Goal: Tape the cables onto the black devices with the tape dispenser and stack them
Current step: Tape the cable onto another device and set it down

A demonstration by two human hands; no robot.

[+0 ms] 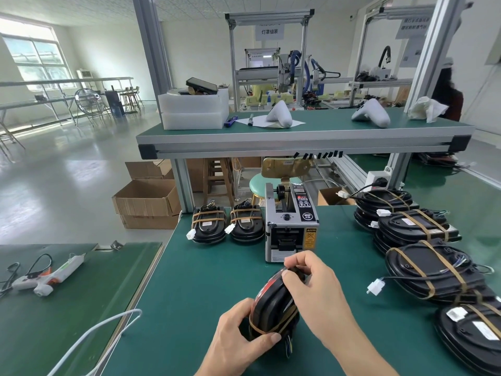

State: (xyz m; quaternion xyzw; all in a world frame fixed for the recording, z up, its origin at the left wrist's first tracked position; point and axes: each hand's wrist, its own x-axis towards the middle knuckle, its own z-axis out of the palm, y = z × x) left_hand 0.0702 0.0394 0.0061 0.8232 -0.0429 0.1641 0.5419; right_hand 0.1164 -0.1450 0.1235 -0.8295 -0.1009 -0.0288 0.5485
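A black device [273,302] is gripped by the left hand [238,335] and pinched by the right hand [311,283], just before the tape dispenser [291,226]. The tape should be pressed flat over the cable.

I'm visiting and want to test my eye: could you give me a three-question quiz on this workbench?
1. True or false: both hands hold one black device.
2. What stands just beyond it? A) tape dispenser B) glue gun C) cardboard box
3. How many taped devices lie left of the dispenser?

Key: 1 true: left hand and right hand grip it. 2 A. 3 two.
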